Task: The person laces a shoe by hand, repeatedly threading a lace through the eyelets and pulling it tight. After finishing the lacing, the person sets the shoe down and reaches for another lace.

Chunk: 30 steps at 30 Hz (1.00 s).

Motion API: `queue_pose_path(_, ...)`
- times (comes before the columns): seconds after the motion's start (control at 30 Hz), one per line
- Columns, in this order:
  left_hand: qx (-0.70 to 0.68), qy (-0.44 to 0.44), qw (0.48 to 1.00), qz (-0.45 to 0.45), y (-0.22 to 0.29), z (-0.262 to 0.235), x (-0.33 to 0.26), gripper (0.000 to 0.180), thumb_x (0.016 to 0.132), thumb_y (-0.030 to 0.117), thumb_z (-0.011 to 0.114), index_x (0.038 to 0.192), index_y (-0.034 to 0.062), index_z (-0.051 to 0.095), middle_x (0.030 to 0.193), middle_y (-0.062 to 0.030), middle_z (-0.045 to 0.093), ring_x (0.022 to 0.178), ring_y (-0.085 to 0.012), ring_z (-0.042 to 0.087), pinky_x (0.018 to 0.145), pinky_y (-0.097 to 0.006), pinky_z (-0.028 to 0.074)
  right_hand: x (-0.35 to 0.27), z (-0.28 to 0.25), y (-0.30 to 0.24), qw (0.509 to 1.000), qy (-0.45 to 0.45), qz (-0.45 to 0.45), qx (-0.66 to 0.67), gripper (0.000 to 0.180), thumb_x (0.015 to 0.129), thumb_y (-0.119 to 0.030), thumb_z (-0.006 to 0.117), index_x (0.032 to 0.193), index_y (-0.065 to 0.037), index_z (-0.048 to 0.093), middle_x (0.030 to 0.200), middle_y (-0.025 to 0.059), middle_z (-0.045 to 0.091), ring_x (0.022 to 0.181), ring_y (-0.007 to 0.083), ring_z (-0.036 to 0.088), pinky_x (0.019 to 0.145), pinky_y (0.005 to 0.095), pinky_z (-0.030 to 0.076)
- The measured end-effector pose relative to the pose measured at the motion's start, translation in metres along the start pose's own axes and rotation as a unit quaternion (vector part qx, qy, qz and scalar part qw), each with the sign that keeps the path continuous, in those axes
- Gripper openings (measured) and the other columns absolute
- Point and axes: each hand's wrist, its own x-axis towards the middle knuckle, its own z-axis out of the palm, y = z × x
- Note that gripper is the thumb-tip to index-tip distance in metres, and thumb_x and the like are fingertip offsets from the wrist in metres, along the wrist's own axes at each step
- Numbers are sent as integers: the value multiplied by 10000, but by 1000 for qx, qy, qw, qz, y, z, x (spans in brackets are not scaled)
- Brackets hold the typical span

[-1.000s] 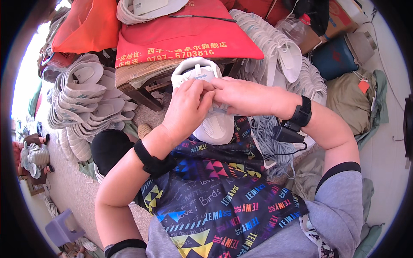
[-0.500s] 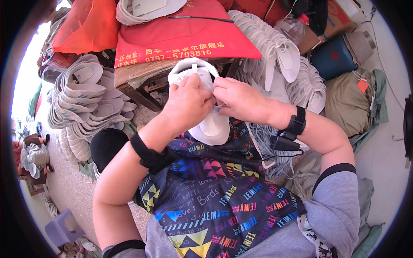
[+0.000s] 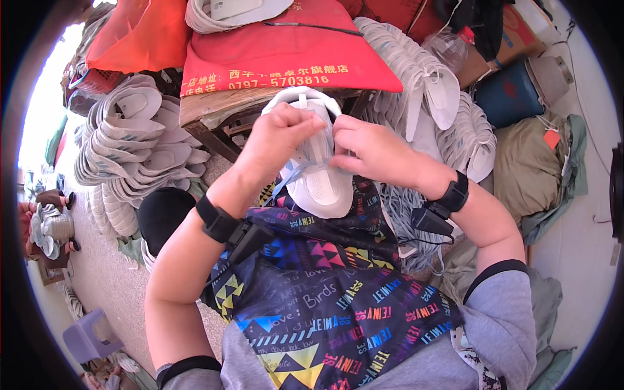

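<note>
A white shoe upper [image 3: 320,195] lies toe toward me across my aproned lap, its heel collar against the edge of a wooden table. A pale grey-blue shoelace [image 3: 297,171] crosses its front opening, partly blurred. On the left of the upper, my left hand [image 3: 281,138] is raised, thumb and forefinger pinched together, seemingly on a strand of the lace. My right hand [image 3: 367,148] is closed at the right edge of the opening, fingertips pinching the lace. The fingers partly hide the eyelets.
Stacked shoe uppers [image 3: 127,140] stand at left, with more uppers [image 3: 416,78] at right. A red cloth bag [image 3: 286,55] covers the wooden table [image 3: 201,110]. Loose laces [image 3: 416,224] hang beside my lap. A purple stool [image 3: 92,337] stands at lower left.
My left hand has lifted and moved away from my right hand, which stays near the opening. A loose stretch of lace now shows across the upper. The view has shifted slightly.
</note>
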Motion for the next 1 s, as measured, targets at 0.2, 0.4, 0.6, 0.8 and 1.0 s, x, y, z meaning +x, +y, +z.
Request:
queue_pose_path(0.2, -126, 88, 988, -20, -9, 3, -22, 172, 972, 158, 606, 1031, 29, 704, 837, 48, 592, 809, -43, 509, 731, -216, 437, 5, 30, -8, 991, 134, 25, -9, 150, 887, -196, 625, 868, -48, 603, 905, 106, 544, 758, 336, 629, 648, 449, 503)
queue_pose_path(0.4, 142, 123, 971, 147, -26, 15, -44, 148, 852, 88, 715, 958, 13, 643, 862, -10, 516, 716, -92, 488, 628, -241, 432, 6, 40, -20, 977, 177, 75, 96, 92, 870, -83, 627, 924, -28, 578, 909, 95, 532, 736, 244, 598, 650, 354, 485)
queue_pose_path(0.6, 37, 147, 985, 83, -38, 24, -42, 69, 828, 49, 719, 869, 5, 684, 859, -26, 504, 705, -90, 496, 612, -230, 426, 3, 51, -29, 945, 189, 135, 228, 122, 880, -86, 626, 979, -34, 578, 898, 100, 607, 731, 229, 637, 642, 352, 504)
queue_pose_path(0.8, 5, 158, 984, 78, -40, 28, -46, 73, 838, 47, 710, 888, -6, 698, 851, -27, 522, 711, -88, 513, 615, -227, 430, -1, 65, -29, 918, 188, 133, 324, 197, 893, -43, 654, 1081, -4, 608, 906, 84, 635, 697, 130, 630, 640, 276, 516)
queue_pose_path(1.0, 41, 137, 986, 83, -41, 23, -46, 69, 819, 31, 706, 870, -13, 692, 847, -30, 524, 696, -91, 527, 613, -229, 442, -1, 67, -30, 897, 196, 142, 371, 150, 904, -23, 645, 1052, 1, 650, 873, 49, 609, 695, 98, 620, 642, 250, 516)
